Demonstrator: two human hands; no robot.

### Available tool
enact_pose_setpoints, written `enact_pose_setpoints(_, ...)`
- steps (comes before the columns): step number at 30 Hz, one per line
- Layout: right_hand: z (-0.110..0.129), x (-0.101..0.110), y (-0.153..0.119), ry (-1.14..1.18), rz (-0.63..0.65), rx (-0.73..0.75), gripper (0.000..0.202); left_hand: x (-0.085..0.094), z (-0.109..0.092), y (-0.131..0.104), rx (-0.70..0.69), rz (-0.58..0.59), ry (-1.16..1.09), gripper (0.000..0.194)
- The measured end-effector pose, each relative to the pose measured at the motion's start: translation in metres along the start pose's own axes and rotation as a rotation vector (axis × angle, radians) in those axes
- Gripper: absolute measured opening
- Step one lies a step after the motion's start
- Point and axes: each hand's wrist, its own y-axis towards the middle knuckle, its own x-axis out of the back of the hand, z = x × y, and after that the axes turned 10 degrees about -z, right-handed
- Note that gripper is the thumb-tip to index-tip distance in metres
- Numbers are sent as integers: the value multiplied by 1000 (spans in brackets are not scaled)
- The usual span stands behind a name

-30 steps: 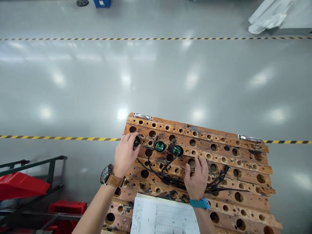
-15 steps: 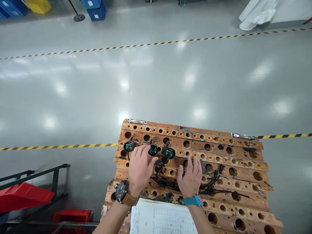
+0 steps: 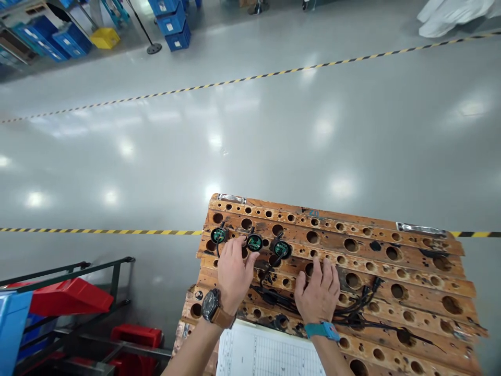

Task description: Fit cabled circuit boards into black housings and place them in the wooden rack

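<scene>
Three round black housings with green circuit boards sit in a row on a wooden board [image 3: 340, 245] full of holes: a left housing [image 3: 218, 235], a middle housing [image 3: 254, 243] and a right housing [image 3: 282, 249]. My left hand [image 3: 236, 267] lies beside the middle housing, fingers stretched forward and thumb apart; its fingertips are at that housing's left edge, and whether they touch it I cannot tell. My right hand [image 3: 319, 292] rests palm down with spread fingers over a bundle of black cables [image 3: 274, 298], holding nothing. Part of the bundle is hidden beneath it.
A printed form sheet [image 3: 270, 352] lies at the board's near side. Metal handles, a left handle [image 3: 231, 199] and a right handle [image 3: 421, 228], are fixed along the far edge. At left stands a dark rack [image 3: 116, 282] with red bins [image 3: 74, 296]. Blue crates [image 3: 178, 39] stand farther off.
The view has shifted, so the board and both hands appear lower and farther right. Both hands keep nearly the same places on the board, and the three housings stay put.
</scene>
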Motion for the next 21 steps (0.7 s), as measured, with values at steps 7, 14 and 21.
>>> enact_pose_setpoints(7,-1,-2,-1,-55,11,18,67,-6,2,-5,62,30,-57,21)
enact_pose_setpoints(14,-3,-5,-2,-57,-22,44,69,16,13,4,67,-223,-14,31)
enact_pose_setpoints(21,-6,-7,-3,-76,-44,62,68,21,57,21,-27,-189,185,19)
